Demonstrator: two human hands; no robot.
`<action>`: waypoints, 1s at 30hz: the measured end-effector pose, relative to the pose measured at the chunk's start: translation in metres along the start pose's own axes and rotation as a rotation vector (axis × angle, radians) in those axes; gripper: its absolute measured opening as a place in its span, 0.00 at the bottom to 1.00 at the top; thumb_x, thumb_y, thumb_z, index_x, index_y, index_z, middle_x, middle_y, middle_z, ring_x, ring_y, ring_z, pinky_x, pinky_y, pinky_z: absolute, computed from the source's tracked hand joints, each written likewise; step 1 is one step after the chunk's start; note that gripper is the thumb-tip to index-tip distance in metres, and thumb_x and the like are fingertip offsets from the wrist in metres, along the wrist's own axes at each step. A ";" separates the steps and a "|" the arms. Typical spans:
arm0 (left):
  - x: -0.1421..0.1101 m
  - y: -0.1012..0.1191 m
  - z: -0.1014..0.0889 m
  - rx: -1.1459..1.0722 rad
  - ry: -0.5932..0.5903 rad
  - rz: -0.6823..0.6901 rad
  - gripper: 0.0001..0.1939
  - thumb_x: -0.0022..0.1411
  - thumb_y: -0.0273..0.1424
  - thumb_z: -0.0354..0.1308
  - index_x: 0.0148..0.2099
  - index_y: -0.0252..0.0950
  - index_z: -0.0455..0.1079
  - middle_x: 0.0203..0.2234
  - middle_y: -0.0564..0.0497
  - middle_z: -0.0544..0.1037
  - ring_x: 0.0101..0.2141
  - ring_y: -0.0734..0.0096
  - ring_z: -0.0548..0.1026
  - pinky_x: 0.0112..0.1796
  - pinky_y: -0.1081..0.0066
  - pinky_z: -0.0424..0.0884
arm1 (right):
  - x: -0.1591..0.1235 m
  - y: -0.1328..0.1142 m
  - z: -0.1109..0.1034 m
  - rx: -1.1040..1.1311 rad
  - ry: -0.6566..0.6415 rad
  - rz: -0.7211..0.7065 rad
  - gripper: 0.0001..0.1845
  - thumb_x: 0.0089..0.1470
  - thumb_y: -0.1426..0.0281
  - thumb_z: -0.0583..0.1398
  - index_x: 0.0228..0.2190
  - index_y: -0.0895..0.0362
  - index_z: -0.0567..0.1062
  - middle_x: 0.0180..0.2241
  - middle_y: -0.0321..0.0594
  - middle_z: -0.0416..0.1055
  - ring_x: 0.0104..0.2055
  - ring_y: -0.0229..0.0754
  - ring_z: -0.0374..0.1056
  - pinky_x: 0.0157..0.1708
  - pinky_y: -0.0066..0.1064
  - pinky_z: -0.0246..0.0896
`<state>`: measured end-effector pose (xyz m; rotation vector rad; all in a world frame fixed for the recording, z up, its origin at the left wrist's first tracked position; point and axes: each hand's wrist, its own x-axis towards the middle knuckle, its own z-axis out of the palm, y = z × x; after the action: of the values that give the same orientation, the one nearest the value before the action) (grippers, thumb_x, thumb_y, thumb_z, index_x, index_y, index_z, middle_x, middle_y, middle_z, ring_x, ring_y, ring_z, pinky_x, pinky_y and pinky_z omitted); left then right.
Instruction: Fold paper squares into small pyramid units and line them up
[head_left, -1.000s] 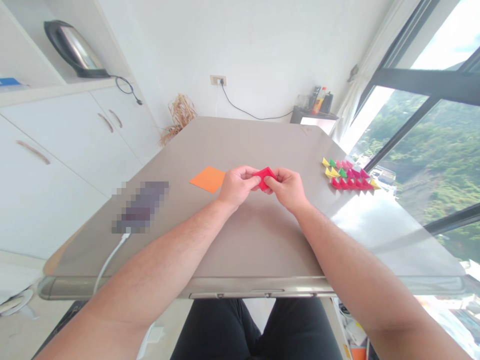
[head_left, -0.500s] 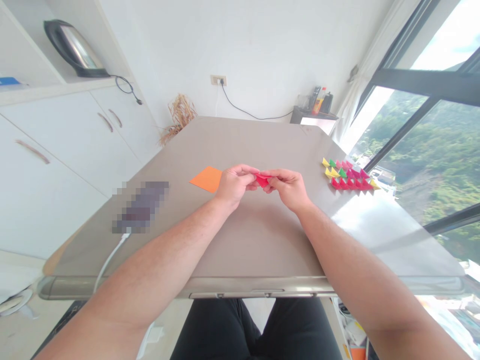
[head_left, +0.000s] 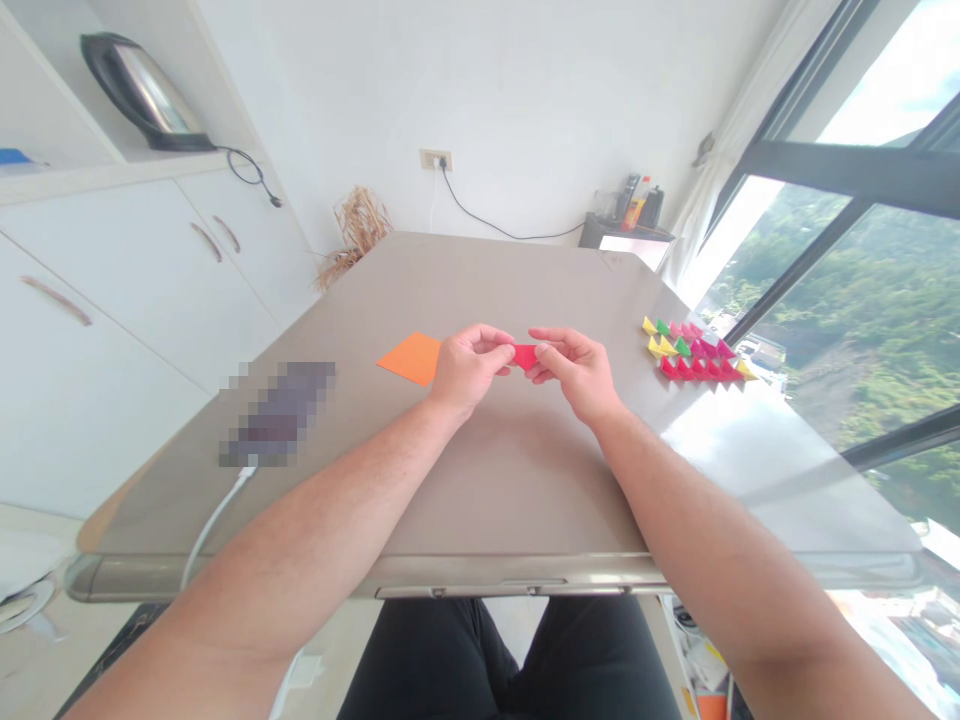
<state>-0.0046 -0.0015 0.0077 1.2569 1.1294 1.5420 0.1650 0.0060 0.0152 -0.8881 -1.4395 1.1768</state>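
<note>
A small folded piece of red paper (head_left: 526, 356) is held up over the middle of the table, between my two hands. My left hand (head_left: 472, 368) pinches its left end between thumb and fingers. My right hand (head_left: 571, 366) grips the right end, thumb on the near face, with the index finger raised off the paper. Beside my left hand lies a flat sheet of orange paper (head_left: 409, 358), its right part hidden behind that hand. To the right, several small folded paper pieces (head_left: 697, 369) in red, pink, green and yellow stand in rows.
A blurred-out dark object (head_left: 281, 415) with a white cable (head_left: 217, 515) lies on the table's left side. The grey table (head_left: 510, 480) has its rounded front edge close to my lap. A window (head_left: 847, 260) is on the right, white cabinets (head_left: 135, 270) on the left.
My right index finger has lifted away from the red paper, so more of its face shows between my hands. The orange sheet and the rows of folded pieces stay put.
</note>
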 end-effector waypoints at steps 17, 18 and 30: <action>0.001 -0.006 -0.003 0.082 -0.018 0.109 0.08 0.54 0.33 0.67 0.36 0.37 0.76 0.30 0.50 0.82 0.31 0.66 0.80 0.36 0.65 0.77 | 0.004 0.005 0.002 -0.020 0.041 -0.005 0.12 0.45 0.62 0.71 0.31 0.57 0.81 0.28 0.40 0.80 0.31 0.42 0.76 0.34 0.38 0.73; 0.001 -0.006 -0.002 0.080 -0.024 0.112 0.08 0.53 0.33 0.68 0.36 0.37 0.76 0.30 0.50 0.82 0.32 0.66 0.80 0.36 0.65 0.77 | 0.004 0.005 0.002 -0.020 0.038 -0.004 0.12 0.45 0.62 0.71 0.31 0.57 0.81 0.28 0.40 0.80 0.31 0.42 0.76 0.34 0.37 0.73; 0.005 -0.013 -0.004 0.111 0.000 0.182 0.07 0.53 0.33 0.68 0.35 0.38 0.76 0.31 0.50 0.82 0.35 0.65 0.81 0.41 0.62 0.78 | 0.003 0.002 0.002 -0.022 0.046 0.013 0.12 0.46 0.61 0.70 0.31 0.57 0.82 0.27 0.41 0.80 0.30 0.42 0.76 0.35 0.37 0.74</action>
<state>-0.0087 0.0057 -0.0037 1.4687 1.1396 1.6305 0.1620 0.0089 0.0141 -0.9351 -1.4137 1.1456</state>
